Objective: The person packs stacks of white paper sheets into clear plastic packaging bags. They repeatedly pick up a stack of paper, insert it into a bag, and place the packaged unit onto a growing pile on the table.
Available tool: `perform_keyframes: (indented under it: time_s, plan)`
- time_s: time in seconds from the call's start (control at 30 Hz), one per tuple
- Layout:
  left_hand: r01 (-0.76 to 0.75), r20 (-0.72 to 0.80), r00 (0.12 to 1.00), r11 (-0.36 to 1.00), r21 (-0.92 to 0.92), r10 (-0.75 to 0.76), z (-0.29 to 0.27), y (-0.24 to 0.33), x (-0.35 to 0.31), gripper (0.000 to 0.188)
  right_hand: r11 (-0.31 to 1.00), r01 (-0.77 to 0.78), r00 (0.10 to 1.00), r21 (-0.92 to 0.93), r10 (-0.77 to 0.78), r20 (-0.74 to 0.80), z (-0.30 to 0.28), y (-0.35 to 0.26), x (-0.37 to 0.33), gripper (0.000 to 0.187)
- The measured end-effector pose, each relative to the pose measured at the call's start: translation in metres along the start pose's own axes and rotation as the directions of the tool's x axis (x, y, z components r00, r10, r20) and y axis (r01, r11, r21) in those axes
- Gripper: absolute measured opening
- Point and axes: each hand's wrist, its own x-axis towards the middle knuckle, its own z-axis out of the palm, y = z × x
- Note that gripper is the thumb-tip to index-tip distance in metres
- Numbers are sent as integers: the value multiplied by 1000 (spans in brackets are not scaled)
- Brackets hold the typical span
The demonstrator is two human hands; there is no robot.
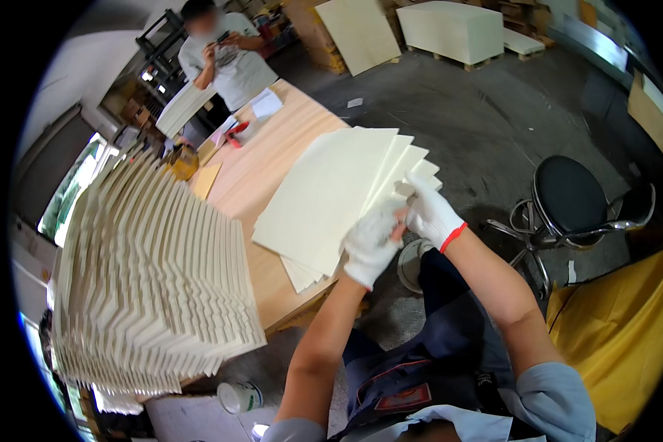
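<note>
The head view, looking down, shows both hands in white gloves, close together in front of the near right edge of a fan of cream sheets (324,195). The fan lies on a wooden table (306,114), its sheets spread in overlapping steps toward the right. The left hand (373,247) is bent and blurred, overlapping the edge of the sheets; whether it grips or touches them I cannot tell. The right hand (429,214), its glove cuffed in red, is just beside it, partly curled with the thumb side up; whether it holds anything cannot be made out. A bit of bare finger shows between the gloves.

Left of the fan rises a tall stack (155,280) of cream sheets, their edges uneven and wavy. Farther along the table lie a red tool (237,134) and white paper (266,104). Beyond the far end stands a person (232,66) in a light shirt, both hands raised around a small dark object. A black chair (569,193) is on the floor to the right, near a yellow cover (619,331). A white bucket (239,398) sits low at left. In the background a cream block (451,33) rests on a pallet.
</note>
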Motion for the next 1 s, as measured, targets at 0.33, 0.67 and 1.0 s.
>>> perform_keyframes:
  time_s: [0.33,0.67,1.0]
  plan:
    - [206,-65,978,865,457,-198,-77,23,-127,25,975,-189,977,-115,175,-120,48,108,12,45]
    - [637,124,762,770,34,-636,-79,31,-159,61,902,-225,974,-368,205,-94,30,42,-73,52]
    - [195,500,566,-483,-854,-655,-67,25,-174,69,875,-215,974,-433,161,-158,-17,27,-145,53]
